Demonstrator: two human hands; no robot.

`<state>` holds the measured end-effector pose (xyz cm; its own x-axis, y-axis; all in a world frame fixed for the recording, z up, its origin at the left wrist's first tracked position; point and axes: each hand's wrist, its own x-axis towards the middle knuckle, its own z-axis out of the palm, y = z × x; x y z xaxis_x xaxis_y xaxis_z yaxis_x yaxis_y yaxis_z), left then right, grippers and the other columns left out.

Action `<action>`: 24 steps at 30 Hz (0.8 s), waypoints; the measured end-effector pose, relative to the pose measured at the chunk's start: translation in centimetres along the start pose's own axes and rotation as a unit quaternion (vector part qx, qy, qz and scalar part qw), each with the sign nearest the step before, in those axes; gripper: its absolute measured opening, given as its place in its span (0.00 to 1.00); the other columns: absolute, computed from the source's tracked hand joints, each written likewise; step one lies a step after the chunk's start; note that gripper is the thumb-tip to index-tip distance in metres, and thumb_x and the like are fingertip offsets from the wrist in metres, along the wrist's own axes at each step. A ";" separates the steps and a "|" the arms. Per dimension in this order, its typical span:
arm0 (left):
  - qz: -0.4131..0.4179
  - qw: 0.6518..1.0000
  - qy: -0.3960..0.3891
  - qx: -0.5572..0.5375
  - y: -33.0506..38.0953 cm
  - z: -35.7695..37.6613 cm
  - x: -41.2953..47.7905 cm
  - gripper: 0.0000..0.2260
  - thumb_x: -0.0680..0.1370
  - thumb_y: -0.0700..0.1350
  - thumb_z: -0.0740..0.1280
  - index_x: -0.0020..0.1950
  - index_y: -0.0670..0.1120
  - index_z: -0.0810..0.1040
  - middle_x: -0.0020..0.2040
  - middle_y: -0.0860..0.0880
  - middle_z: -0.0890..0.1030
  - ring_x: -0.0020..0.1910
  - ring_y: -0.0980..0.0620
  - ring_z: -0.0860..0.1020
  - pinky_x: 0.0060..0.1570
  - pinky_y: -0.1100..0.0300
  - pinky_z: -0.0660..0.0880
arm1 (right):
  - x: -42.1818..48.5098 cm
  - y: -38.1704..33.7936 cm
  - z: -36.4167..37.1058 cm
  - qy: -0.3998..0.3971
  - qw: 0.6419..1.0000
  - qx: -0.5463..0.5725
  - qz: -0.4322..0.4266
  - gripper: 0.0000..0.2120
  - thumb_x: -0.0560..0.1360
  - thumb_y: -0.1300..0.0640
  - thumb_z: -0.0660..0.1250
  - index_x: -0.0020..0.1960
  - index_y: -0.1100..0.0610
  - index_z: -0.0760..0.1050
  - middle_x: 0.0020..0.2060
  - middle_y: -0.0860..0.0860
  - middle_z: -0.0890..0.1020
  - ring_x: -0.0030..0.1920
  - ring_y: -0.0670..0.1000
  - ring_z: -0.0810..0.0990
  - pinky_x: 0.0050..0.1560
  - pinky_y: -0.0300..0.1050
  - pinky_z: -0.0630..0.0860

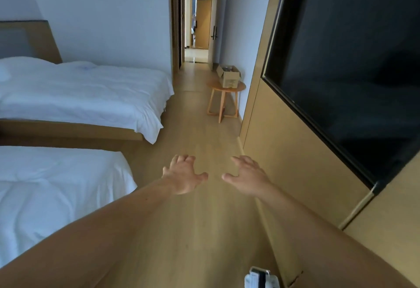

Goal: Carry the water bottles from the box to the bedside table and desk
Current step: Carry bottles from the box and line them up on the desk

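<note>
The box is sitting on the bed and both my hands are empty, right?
Not quite. The head view shows the box sitting on the small round table, not on a bed. The rest is right: the left hand and the right hand are both empty.

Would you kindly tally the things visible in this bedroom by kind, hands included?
Beds: 2 (far bed, near bed)
Round side table: 1
Cardboard box: 1
Black screen: 1
Hands: 2 (left hand, right hand)
Total: 7
</note>
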<state>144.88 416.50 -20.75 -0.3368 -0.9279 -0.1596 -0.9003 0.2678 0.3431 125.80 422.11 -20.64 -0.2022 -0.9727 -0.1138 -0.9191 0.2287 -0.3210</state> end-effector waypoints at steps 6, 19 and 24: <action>0.022 1.000 -0.006 0.001 -1.3 -3.3 11.9 0.36 0.79 0.64 0.62 0.81 0.48 0.55 0.81 0.48 0.55 0.81 0.47 0.50 0.77 0.42 0.56 | 11.9 -1.5 -1.1 0.001 1.000 0.000 0.007 0.36 0.76 0.37 0.61 0.79 0.49 0.55 0.79 0.52 0.57 0.78 0.55 0.55 0.74 0.52 0.59; 0.013 1.000 -0.006 -0.005 0.9 -5.2 37.4 0.36 0.78 0.63 0.62 0.81 0.49 0.57 0.82 0.50 0.55 0.81 0.49 0.49 0.77 0.43 0.55 | 37.0 2.6 -3.7 -0.009 0.999 0.030 -0.004 0.36 0.77 0.38 0.61 0.79 0.52 0.55 0.78 0.53 0.57 0.77 0.54 0.56 0.74 0.53 0.59; -0.006 1.000 0.006 0.005 2.8 -6.7 46.7 0.36 0.78 0.64 0.62 0.81 0.49 0.57 0.82 0.48 0.55 0.81 0.47 0.51 0.77 0.42 0.56 | 46.5 4.6 -6.9 -0.014 0.999 0.030 -0.029 0.36 0.76 0.37 0.61 0.79 0.51 0.57 0.76 0.52 0.61 0.76 0.54 0.59 0.73 0.53 0.61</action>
<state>128.47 372.23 -21.06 -0.3238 -0.9337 -0.1529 -0.9067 0.2601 0.3319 109.84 377.65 -20.95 -0.1387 -0.9830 -0.1202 -0.9069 0.1749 -0.3834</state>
